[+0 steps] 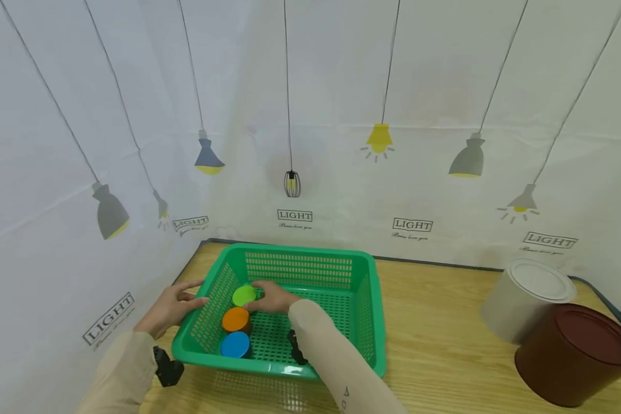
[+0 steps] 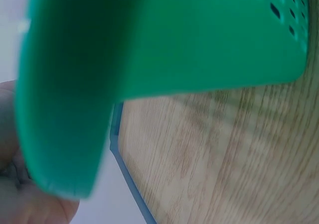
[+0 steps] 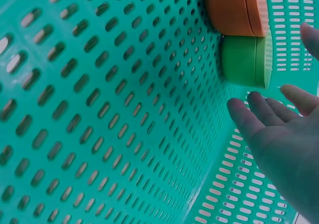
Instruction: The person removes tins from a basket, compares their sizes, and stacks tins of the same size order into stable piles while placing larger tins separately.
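Observation:
A green plastic basket [image 1: 370, 313] with slotted walls stands on the wood-grain table. Along its inner left side sit three small round lidded tubs in a row: a lime green tub [image 1: 244, 295], an orange tub [image 1: 236, 319] and a blue tub [image 1: 236, 345]. My left hand [image 1: 169, 307] rests at the basket's left rim, its fingers loosely bent, one overlapping the rim. Inside the basket, my right hand [image 1: 273, 299] reaches toward the lime green tub. In the right wrist view its fingers are spread, with the fingertips [image 3: 237, 107] just short of the green tub [image 3: 241, 59].
At the table's right side stand a white lidded bucket [image 1: 522, 302] and a dark red lidded bucket [image 1: 569, 356], close together. A wall covering [image 1: 336, 172] printed with hanging lamps closes off the back and left. The table's dark edge [image 1: 434, 263] runs along it.

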